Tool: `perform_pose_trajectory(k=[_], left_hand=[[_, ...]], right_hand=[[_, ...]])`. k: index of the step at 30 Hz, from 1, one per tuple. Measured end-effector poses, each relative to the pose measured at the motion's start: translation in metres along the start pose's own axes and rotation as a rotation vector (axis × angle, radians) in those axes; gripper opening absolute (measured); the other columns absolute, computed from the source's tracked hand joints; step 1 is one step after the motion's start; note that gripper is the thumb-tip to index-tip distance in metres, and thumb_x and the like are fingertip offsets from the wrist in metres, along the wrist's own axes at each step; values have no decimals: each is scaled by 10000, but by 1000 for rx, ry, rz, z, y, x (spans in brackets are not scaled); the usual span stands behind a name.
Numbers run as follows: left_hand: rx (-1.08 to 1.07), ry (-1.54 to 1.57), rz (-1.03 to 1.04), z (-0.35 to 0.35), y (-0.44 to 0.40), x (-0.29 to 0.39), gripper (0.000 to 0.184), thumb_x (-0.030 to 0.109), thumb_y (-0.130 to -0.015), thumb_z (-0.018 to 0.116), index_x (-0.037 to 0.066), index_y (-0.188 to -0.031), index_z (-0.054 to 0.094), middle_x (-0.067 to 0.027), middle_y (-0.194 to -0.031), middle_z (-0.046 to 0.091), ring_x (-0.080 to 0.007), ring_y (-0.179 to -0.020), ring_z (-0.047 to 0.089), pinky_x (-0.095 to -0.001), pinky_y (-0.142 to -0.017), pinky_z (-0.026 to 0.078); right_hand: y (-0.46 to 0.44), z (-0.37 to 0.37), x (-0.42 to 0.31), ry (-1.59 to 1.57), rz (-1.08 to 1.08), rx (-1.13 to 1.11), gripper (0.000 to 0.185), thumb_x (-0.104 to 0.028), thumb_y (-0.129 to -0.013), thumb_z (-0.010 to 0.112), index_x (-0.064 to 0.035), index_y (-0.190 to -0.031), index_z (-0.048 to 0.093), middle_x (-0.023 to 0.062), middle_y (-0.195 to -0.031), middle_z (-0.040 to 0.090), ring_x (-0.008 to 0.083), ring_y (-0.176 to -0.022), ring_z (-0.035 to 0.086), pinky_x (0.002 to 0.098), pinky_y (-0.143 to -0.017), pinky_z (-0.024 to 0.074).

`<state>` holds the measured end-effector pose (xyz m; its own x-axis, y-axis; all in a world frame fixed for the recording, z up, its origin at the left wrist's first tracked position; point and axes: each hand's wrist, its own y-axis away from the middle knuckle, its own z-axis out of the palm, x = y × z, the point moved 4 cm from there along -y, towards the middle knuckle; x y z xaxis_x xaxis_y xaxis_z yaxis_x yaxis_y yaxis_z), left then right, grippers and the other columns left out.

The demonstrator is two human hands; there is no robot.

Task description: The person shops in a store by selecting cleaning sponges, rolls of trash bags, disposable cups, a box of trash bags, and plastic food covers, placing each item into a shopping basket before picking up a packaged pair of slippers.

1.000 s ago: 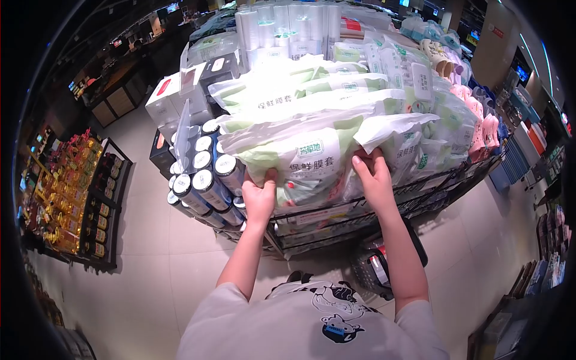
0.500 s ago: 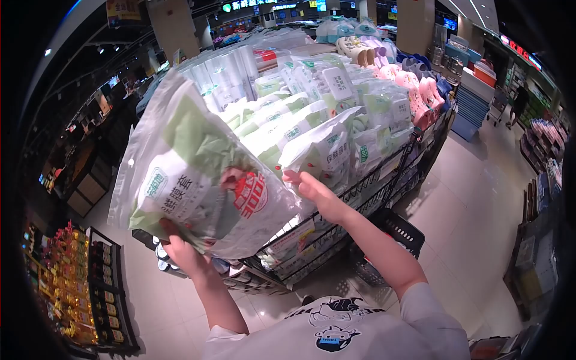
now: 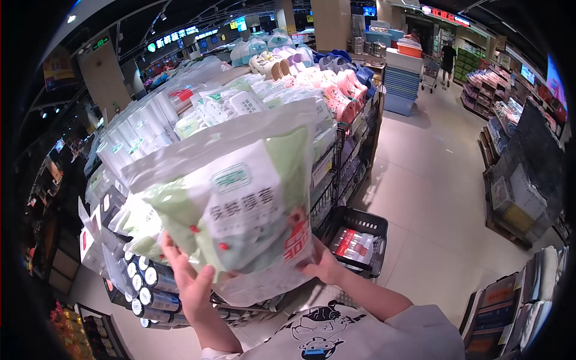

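Observation:
Upright in front of me is a large clear bag of cling film covers, green and white, with a red "300" mark at its lower right. My left hand grips its lower left edge, thumb towards me. At the lower right edge my right hand holds the same bag, its fingertips partly hidden. More green and white bags show behind it on the display, mostly covered by the one I hold.
A black shopping basket with a red and white pack stands on the floor to the right. Dark canisters are stacked at lower left. Pink clogs line the display's far end. A person is in the far aisle beside a cart.
The bag has turned upright and moved right, its front now facing me. My right hand has come from the stacked bags to its right edge. My view has swung right.

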<state>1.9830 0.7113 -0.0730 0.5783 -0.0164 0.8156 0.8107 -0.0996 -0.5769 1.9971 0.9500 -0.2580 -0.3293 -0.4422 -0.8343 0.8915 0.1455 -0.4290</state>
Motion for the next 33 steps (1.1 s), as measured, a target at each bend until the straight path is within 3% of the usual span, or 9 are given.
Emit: perform_pose_trajectory(k=[1,3,5,8,11,14,16,19,33], left_hand=[[-87,81,-15,25,-4,-3,1181,260,-715,806,-38,-1552,29,-183,-1534,258,-270,-1463,229,-411,-1175,242],[-312,195,-117,64,-4,-15,1150,199,-741,791,4,-1569,17,-174,-1555,247,-271,-1442,288,-413,-1175,249],[-419,214,-141,81,-1,-38,1120,182,-759,780,18,-1574,30,-170,-1549,271,-271,-1424,327,-410,-1172,258],[-676,254,-376,100,13,-89,1023,168,-776,771,18,-1559,129,-152,-1472,402,-259,-1344,434,-404,-1146,307],[-798,411,-495,121,21,-112,765,280,-764,790,-7,-1376,431,-107,-1291,545,-200,-1169,528,-354,-1021,413],[-656,460,-613,122,36,-140,744,412,-703,822,-13,-1231,514,-78,-1177,553,-163,-1051,554,-297,-907,445],[-616,534,-672,130,41,-144,771,401,-691,818,-19,-1252,495,-75,-1170,549,-162,-1051,556,-295,-908,448],[-554,635,-751,133,51,-158,744,357,-701,797,-36,-1250,484,-86,-1170,551,-173,-1063,554,-309,-932,445],[-639,712,-653,139,54,-165,721,304,-737,746,-52,-1296,461,-138,-1237,561,-213,-1111,559,-342,-979,442]], right_hand=[[13,-21,7,-81,66,86,765,-136,-890,709,-55,-1531,300,103,-1445,472,231,-1337,470,380,-1145,365],[35,-44,8,-149,134,185,727,-132,-909,690,-46,-1524,312,98,-1416,501,222,-1320,489,376,-1141,371],[55,-61,8,-554,224,434,660,-115,-941,648,-42,-1515,330,89,-1364,544,201,-1281,521,367,-1112,396],[77,-70,-8,-437,163,579,613,-95,-957,618,-47,-1506,349,84,-1368,542,198,-1273,524,354,-1088,414],[105,-84,-6,-253,105,599,677,-57,-928,607,-43,-1534,304,86,-1408,516,207,-1290,512,360,-1099,402],[130,-96,-2,-203,60,602,815,-81,-859,671,-24,-1556,252,89,-1446,479,209,-1317,486,365,-1121,370],[139,-85,-21,89,25,502,917,-182,-807,770,-4,-1546,257,98,-1441,472,217,-1330,471,370,-1121,363],[140,-70,-38,54,63,525,951,-255,-762,832,21,-1502,303,115,-1414,488,218,-1308,490,369,-1099,387],[135,-80,-34,79,29,716,692,-204,-792,814,52,-1338,473,110,-1215,635,195,-1102,623,329,-979,479]])
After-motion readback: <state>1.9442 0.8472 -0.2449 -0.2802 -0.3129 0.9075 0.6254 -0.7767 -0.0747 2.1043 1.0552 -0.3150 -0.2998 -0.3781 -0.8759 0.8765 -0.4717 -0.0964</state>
